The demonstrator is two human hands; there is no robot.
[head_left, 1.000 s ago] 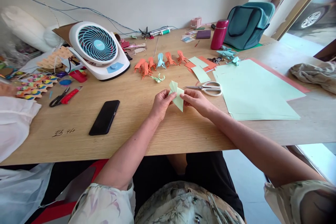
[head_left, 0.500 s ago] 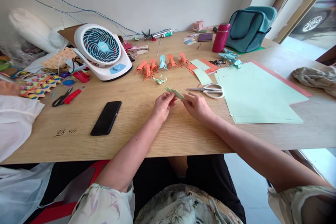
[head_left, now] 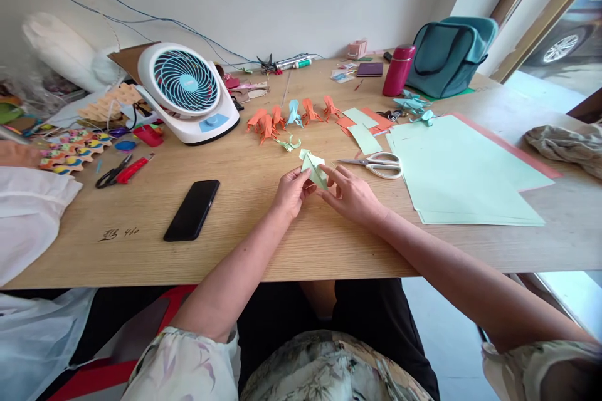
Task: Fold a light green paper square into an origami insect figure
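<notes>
A small folded piece of pale green paper (head_left: 313, 166) is held over the table between my hands, its creased face turned up. My left hand (head_left: 294, 190) pinches its left side, thumb on top and fingers underneath. On the other side, my right hand (head_left: 352, 193) has its fingers apart, with the index fingertip touching the paper's right edge and the thumb below it. White-handled scissors (head_left: 383, 165) lie just beyond my right hand. A cut green paper figure (head_left: 288, 143) lies beyond the folded piece, near several orange paper figures (head_left: 310, 111) and a light blue one (head_left: 294, 113).
Large green sheets (head_left: 465, 175) cover the table's right side. Smaller green and orange pieces (head_left: 364, 138) lie behind the scissors. A black phone (head_left: 192, 210) and a white fan (head_left: 188, 91) are at left. A pink bottle (head_left: 398, 72) stands by a teal bag (head_left: 446, 53). Another person's sleeve (head_left: 32, 219) reaches in.
The folded green paper has turned from nearly edge-on to show its broad creased face. My right hand's fingers have loosened from a pinch and spread apart. My left hand keeps its hold.
</notes>
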